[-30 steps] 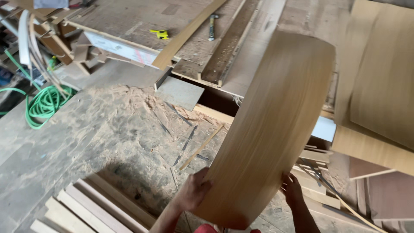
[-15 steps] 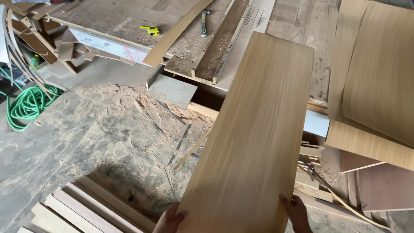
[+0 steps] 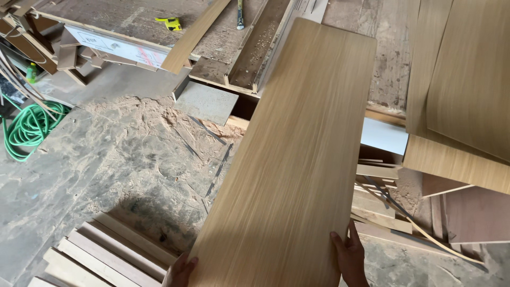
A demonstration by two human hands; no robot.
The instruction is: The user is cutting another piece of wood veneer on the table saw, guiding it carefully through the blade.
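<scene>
Ideally both hands, left hand (image 3: 180,270) and right hand (image 3: 351,260), clamped on the near corners of the veneer sheet (image 3: 289,159), should grip evenly so it stays flat.

Veneer sheet (image 3: 297,154) between hose (image 3: 29,130) left, stacked panels (image 3: 467,85) right.

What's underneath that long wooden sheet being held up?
The veneer sheet, gripped by the left hand and right hand, hangs over the sawdust-strewn floor and offcut strips. Whatever lies directly beneath is covered.
</scene>
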